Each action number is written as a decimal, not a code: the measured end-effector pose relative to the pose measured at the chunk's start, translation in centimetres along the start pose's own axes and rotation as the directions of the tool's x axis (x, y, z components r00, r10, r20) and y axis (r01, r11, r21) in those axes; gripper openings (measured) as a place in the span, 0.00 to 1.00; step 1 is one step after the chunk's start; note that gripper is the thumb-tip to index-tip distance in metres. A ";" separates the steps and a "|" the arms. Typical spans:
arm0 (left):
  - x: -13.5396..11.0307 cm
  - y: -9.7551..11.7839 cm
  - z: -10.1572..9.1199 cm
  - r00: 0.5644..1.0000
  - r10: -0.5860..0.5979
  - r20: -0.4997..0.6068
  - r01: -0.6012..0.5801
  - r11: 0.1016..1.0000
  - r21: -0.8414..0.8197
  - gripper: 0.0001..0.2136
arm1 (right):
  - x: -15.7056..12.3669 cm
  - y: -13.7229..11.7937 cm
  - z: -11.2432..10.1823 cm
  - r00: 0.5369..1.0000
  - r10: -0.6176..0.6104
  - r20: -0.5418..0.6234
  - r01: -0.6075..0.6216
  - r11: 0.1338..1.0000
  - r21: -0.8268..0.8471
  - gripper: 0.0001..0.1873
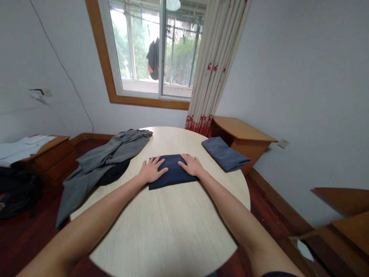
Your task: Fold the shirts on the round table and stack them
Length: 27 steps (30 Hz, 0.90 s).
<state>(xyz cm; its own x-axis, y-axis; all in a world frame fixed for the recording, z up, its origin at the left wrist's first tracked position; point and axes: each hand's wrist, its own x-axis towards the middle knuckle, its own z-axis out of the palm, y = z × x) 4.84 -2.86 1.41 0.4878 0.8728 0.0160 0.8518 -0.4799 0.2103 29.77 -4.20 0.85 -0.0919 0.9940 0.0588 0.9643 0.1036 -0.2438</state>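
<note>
Navy cloth [173, 174], folded into a flat rectangle, is pressed under two bare hands near the middle of a round, pale table [161, 231]. The cloth's left end is covered by the left hand [152, 169], laid palm down with its fingers spread apart. The far right corner is covered by the right hand [191, 165], set palm down, its thumb held away from its fingers. Contact is made from above, with the cloth touched rather than clamped. To the right, a blue-grey folded cloth [225, 154] is laid across the table's rim. To the left, a grey garment [111, 154] is draped over the edge, with black cloth [115, 173] bunched partly beneath it. Farther out, a window [180, 63] is flanked by a red-patterned cream curtain [220, 57]. At far left, a wooden cabinet [59, 165] is topped with white sheets [25, 148].
</note>
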 end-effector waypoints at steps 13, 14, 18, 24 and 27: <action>-0.4 -1.8 -2.6 0.985 -0.013 -0.174 0.022 0.999 0.046 0.24 | -2.4 1.1 -1.7 0.959 0.042 -0.280 -0.041 0.999 0.009 0.23; -0.7 -1.9 -3.3 0.990 -0.032 -0.137 0.041 0.997 0.063 0.23 | -2.5 1.1 -1.9 0.959 0.030 -0.282 -0.028 1.000 0.010 0.23; -1.7 -2.1 -4.9 0.999 -0.047 0.024 0.044 0.992 0.120 0.18 | -2.6 0.6 -2.3 0.955 -0.009 -0.298 0.017 1.000 0.025 0.21; -1.9 0.9 -1.8 0.912 0.347 -0.218 -0.352 0.936 0.018 0.21 | -2.5 -2.2 -0.8 0.944 -0.170 -0.283 0.198 0.977 0.072 0.24; -0.9 1.6 0.2 0.941 0.328 -0.084 -0.332 0.942 -0.043 0.29 | -2.1 -2.7 0.2 0.965 -0.206 -0.159 0.222 0.971 0.085 0.26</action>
<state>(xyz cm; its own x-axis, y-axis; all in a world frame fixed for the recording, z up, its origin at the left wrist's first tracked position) 5.78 -4.45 1.58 0.7225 0.6712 0.1658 0.6323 -0.7385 0.2344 27.34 -6.60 1.16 -0.2482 0.9329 0.2611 0.8952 0.3239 -0.3063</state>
